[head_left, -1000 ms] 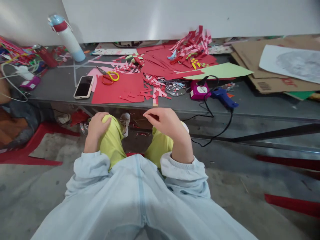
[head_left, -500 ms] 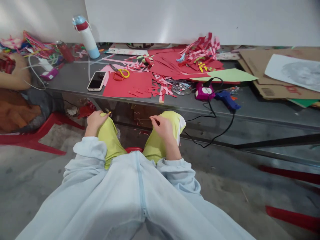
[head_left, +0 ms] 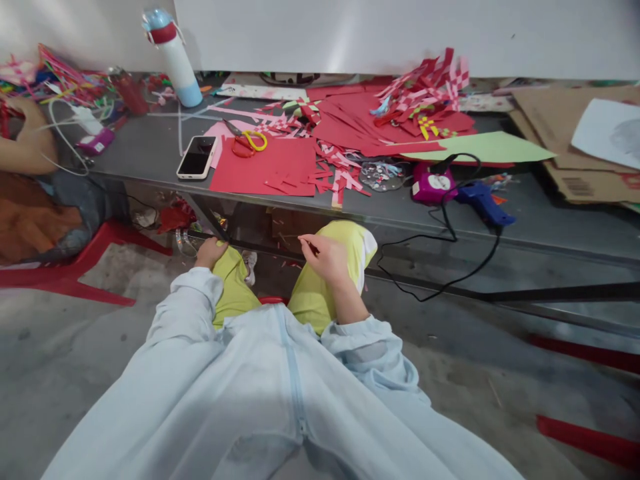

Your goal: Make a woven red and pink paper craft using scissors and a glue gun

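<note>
- I'm seeing the bench (head_left: 145, 148) spanning the view; I'm judging this a pause, reaching the paper calling for a hand rising over its front edge.
- My right thigh (head_left: 311, 293) is lying beneath my right hand (head_left: 329, 257), thumb and fingers nearly meeting; I cannot tell whether they're pinching anything.
- The red sheet (head_left: 265, 160) is lying along that edge.
- My left hand (head_left: 210, 253) is resting on the left knee (head_left: 231, 267); I cannot tell its fingers' grip.
- Paper strips (head_left: 346, 179) are spilling rightward from the sheet.

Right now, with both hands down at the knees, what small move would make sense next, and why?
Perhaps raise the right hand to the checkered strip at the front edge of the table: that hand is by the right knee, nearer the strip than the left hand, which lies on the left knee.
</note>
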Motion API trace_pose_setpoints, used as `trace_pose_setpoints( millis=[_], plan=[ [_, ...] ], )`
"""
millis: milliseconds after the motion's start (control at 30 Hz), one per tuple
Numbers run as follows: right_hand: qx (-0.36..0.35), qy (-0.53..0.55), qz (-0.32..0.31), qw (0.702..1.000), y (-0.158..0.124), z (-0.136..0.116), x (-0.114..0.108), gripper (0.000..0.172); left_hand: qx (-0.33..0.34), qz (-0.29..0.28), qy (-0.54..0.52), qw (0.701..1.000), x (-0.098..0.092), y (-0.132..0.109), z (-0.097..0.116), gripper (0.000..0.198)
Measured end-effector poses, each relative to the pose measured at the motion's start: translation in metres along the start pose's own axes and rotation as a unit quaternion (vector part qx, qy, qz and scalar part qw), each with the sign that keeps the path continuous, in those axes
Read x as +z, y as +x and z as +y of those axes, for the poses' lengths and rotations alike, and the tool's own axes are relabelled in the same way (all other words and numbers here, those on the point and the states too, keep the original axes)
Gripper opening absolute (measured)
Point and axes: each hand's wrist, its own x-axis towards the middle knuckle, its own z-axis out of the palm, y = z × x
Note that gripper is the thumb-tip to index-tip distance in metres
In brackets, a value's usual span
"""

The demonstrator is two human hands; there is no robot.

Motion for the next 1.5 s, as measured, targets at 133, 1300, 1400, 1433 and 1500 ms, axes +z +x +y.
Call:
trace_pose_setpoints(
  millis=[133,1300,1400,1433,1500],
  plan=[
    [0.002,-0.010,-0.007,1.000,0.002,-0.003,0.004,0.036,0.008,-0.009,-0.001,1.000,0.016,0.008,0.006,0.039],
    [-0.019,-0.068,-0.038,0.997,-0.002,-0.012,0.008,0.038,-0.146,0.025,-0.014,0.989,0.024,-0.041,-0.063,0.040],
    [-0.023,-0.082,-0.035,0.996,-0.002,-0.013,0.011,0.035,-0.143,0.013,-0.023,0.989,0.029,-0.037,-0.066,0.040],
    [-0.025,-0.086,-0.034,0.995,-0.003,-0.013,0.013,0.034,-0.143,0.008,-0.024,0.989,0.032,-0.035,-0.067,0.040],
    [-0.036,-0.089,-0.033,0.995,-0.005,-0.012,0.015,0.033,-0.141,0.000,-0.028,0.990,0.037,-0.033,-0.068,0.040]
  ],
)
